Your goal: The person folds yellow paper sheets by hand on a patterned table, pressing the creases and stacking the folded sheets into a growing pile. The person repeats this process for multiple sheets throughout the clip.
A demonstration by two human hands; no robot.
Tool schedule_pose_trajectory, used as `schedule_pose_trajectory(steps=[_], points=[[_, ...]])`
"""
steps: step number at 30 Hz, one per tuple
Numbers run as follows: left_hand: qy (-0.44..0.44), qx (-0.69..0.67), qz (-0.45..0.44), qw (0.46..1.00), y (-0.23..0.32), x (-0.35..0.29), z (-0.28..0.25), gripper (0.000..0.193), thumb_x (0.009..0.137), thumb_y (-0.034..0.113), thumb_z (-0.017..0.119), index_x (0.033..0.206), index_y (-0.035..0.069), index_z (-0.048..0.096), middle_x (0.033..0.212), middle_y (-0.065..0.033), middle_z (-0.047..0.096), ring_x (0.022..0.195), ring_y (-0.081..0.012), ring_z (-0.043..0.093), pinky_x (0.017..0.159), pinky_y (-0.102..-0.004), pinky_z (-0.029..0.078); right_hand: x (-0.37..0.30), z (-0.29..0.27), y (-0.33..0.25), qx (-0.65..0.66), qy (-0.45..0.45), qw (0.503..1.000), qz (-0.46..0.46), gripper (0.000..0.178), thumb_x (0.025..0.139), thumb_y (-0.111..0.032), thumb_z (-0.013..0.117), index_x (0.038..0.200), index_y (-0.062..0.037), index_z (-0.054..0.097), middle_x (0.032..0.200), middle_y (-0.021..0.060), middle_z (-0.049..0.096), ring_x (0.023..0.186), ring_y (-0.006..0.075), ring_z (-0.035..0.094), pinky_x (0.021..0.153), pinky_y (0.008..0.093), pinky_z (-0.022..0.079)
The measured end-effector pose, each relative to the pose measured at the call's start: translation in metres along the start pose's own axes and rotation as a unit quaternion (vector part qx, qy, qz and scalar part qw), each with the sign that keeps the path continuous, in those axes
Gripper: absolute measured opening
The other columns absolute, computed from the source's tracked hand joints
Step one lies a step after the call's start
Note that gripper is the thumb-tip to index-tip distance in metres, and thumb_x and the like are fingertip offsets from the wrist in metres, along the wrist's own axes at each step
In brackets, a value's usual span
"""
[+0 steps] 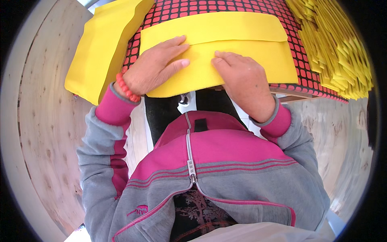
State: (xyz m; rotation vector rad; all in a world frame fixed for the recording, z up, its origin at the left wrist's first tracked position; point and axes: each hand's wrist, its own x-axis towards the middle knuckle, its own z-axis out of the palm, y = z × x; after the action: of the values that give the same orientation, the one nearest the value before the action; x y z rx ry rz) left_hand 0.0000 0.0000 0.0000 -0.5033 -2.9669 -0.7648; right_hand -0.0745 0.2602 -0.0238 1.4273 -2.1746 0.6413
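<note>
A yellow felt-like sheet [250, 60] lies in front of me, its far edge folded over toward me as a long flap [217, 26]. My left hand [157, 64] rests on its left part, thumb apart and fingers stretched out near the flap's edge. On the right part sits my right hand [244, 76], its fingers close together and slightly bent, the tips touching the sheet. Neither hand visibly grips anything. The sheet's near edge hangs a little past the table's edge.
A red-and-black checked cloth [209, 6] covers the table. At the left, more yellow sheets [105, 44] hang over its side. A thick pile of yellow folded pieces [334, 52] stands at the right. Pale wooden boards [52, 121] flank me.
</note>
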Motion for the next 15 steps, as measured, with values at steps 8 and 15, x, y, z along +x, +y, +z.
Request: schedule_pose_trajectory(steps=[8, 15], points=[[0.005, 0.147, -0.025, 0.989, 0.041, -0.024, 0.000, 0.064, 0.083, 0.031, 0.078, 0.132, -0.006, 0.059, 0.147, -0.0300, 0.050, 0.131, -0.0440, 0.053, 0.110, -0.0486, 0.043, 0.017, -0.012, 0.009, -0.027, -0.102, 0.994, -0.002, 0.014, 0.080, -0.013, 0.068, 0.090, -0.0079, 0.061, 0.080, 0.0108, 0.065, 0.083, 0.0303, 0.071, 0.068, 0.0414, 0.056], [0.021, 0.081, -0.079, 0.993, 0.023, -0.033, -0.012, 0.054, 0.083, -0.010, 0.061, 0.135, 0.003, 0.062, 0.136, -0.0193, 0.064, 0.124, -0.0352, 0.063, 0.104, -0.0366, 0.050, 0.014, -0.032, 0.044, 0.023, -0.163, 0.986, -0.021, 0.032, 0.078, 0.002, 0.066, 0.109, -0.0063, 0.065, 0.096, 0.0140, 0.068, 0.090, 0.0375, 0.067, 0.074, 0.0440, 0.054]])
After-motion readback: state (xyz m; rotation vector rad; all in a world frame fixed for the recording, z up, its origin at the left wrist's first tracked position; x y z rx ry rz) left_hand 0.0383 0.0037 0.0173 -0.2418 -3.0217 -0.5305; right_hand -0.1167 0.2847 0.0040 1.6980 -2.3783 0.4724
